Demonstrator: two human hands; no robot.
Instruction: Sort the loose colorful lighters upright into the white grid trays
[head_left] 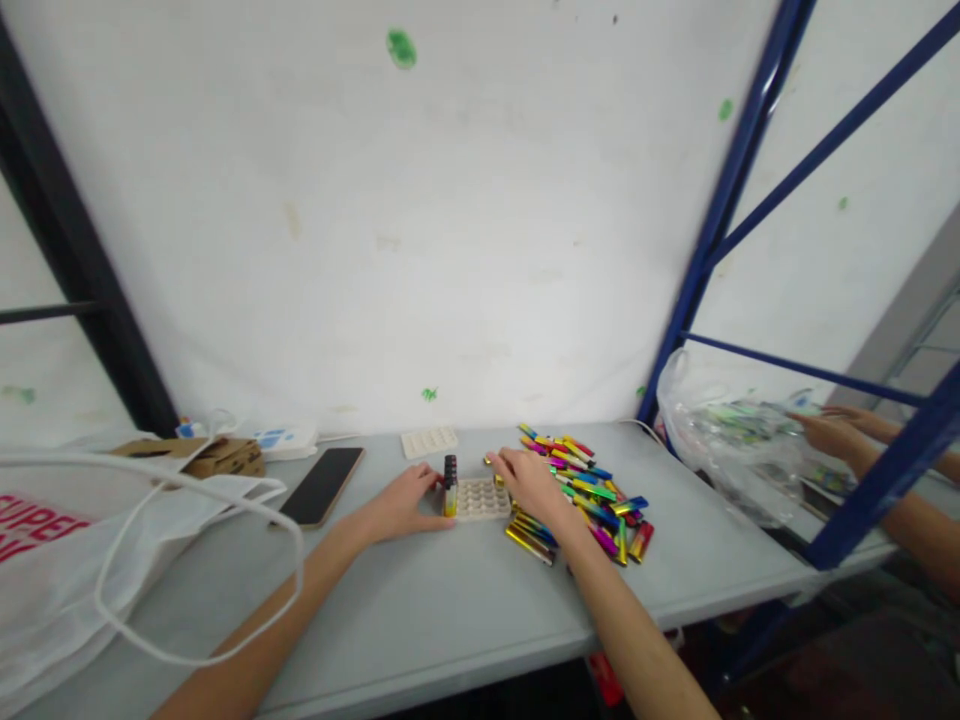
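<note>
A white tray with rows of round holes (pixel 484 499) lies on the grey table in front of me. Along its left end stands a row of upright lighters (pixel 451 485) with dark tops and yellowish bodies. My left hand (pixel 405 503) is curled around that end, thumb in front and fingers behind, gripping the tray. Over the tray's right end, my right hand (pixel 525 480) has its fingers closed on a shiny gold lighter (pixel 499 481), which they partly hide. Just right of the tray is a heap of metallic multicoloured lighters (pixel 592 485), with several lined up near my right wrist.
A second white tray (pixel 429 441) lies by the wall. To the left are a phone (pixel 322 487), a cardboard box (pixel 225 457), a white bag (pixel 90 560) and a looping white cable (pixel 300 570). Beyond the blue frame (pixel 705 250), another person's hands (pixel 840 430) are near a clear plastic bag (pixel 720 450).
</note>
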